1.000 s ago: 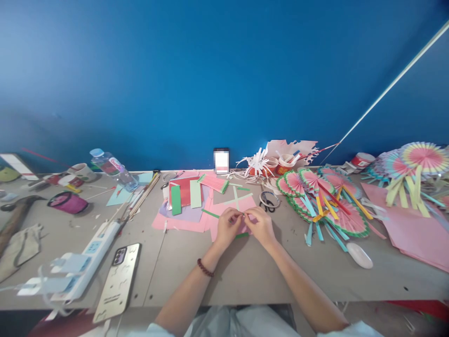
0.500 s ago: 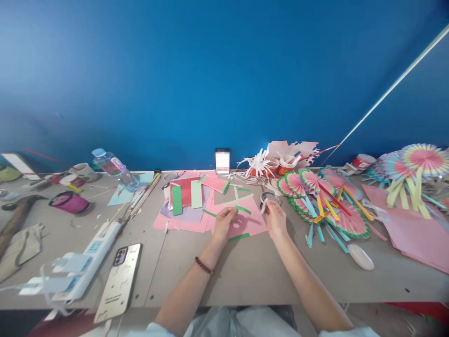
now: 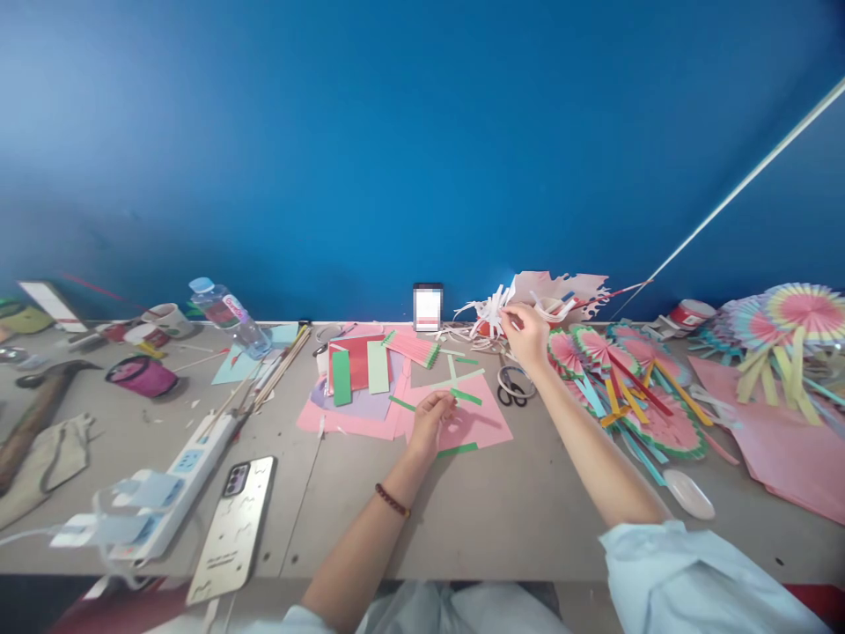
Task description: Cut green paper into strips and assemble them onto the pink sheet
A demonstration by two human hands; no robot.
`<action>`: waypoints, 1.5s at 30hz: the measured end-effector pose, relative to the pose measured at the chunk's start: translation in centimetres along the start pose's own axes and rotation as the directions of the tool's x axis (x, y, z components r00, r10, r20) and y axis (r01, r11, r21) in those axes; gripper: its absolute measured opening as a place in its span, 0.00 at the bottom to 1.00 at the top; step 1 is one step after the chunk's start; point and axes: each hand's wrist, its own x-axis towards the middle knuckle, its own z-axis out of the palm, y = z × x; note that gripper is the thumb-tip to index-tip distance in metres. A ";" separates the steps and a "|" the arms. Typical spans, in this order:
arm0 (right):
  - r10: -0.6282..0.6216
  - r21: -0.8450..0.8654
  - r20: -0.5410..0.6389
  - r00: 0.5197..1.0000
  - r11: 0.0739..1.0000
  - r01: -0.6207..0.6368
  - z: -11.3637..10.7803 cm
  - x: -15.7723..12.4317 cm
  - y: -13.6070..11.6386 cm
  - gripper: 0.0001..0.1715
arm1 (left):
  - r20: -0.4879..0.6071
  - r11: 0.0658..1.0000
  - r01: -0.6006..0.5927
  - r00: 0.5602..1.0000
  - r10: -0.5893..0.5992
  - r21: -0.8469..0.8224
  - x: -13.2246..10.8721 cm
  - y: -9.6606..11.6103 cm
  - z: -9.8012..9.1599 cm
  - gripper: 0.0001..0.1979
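My left hand [image 3: 429, 423] is closed in a pinch on a green paper strip [image 3: 467, 397], held low over pink paper sheets [image 3: 492, 423]. Farther back, my right hand [image 3: 528, 335] has its thumb and fingers pinched together at a bunch of curled white strips [image 3: 487, 308]. A thin white strip seems to be at those fingertips, but it blends with the bunch. Scissors with dark handles [image 3: 511, 396] lie below my right wrist, beside a roll of tape [image 3: 517, 380]. More green strips [image 3: 457, 450] lie on and around the pink paper.
Pleated paper fans [image 3: 634, 387] with ribbons lie to the right, near a white oval object [image 3: 689, 493]. On the left are a phone [image 3: 231, 528], a power strip [image 3: 181, 480], a tilted water bottle [image 3: 231, 317] and a hammer [image 3: 46, 396]. A blue wall [image 3: 396, 158] stands behind.
My right hand has moved forward from beside the tape roll to the white strips at the back, uncovering the scissors. My left hand stays near the same spot with the green strip.
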 end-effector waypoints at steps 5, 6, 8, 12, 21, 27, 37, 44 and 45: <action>-0.037 -0.267 0.237 0.971 0.958 0.101 2.3 2.7 3.4 0.15 | -0.023 0.999 0.038 0.999 -0.037 0.005 0.3 -0.6 -0.3 0.14; -0.008 -0.323 0.280 0.960 0.941 0.102 2.4 2.8 3.9 0.16 | -0.025 0.999 0.041 0.999 -0.041 0.004 0.3 -0.6 -0.4 0.14; 0.046 -0.418 0.353 0.934 0.902 0.113 2.4 2.9 4.4 0.19 | -0.028 0.999 0.037 0.999 -0.036 0.007 0.4 -0.8 -0.4 0.14; 0.128 -0.561 0.429 0.894 0.813 0.153 1.8 3.1 4.2 0.23 | -0.029 0.999 0.037 0.999 -0.037 0.006 0.4 -0.8 -0.4 0.14; 0.260 -0.109 0.384 0.886 0.966 -0.236 -0.2 -1.4 -1.3 0.15 | 0.053 0.960 -0.153 0.988 0.145 0.234 -0.1 0.4 0.0 0.14; 0.261 -0.071 0.964 0.051 0.438 -0.896 -2.6 -8.7 -3.8 0.27 | 0.206 0.913 -0.299 0.947 0.247 0.277 -0.1 0.2 -0.1 0.12; 0.203 0.042 0.978 0.047 0.027 -0.999 -4.9 -12.3 -3.3 0.14 | 0.378 0.809 -0.440 0.878 0.295 0.389 -0.7 0.8 0.0 0.11; 0.293 0.094 0.946 0.137 0.156 -0.983 -6.0 -12.1 -3.5 0.19 | 0.398 0.728 -0.445 0.881 0.255 0.521 -0.7 1.2 0.3 0.10; 0.300 0.082 0.941 0.157 0.247 -0.966 -6.3 -11.9 -3.4 0.20 | 0.373 0.693 -0.424 0.897 0.236 0.583 -0.7 1.4 0.2 0.10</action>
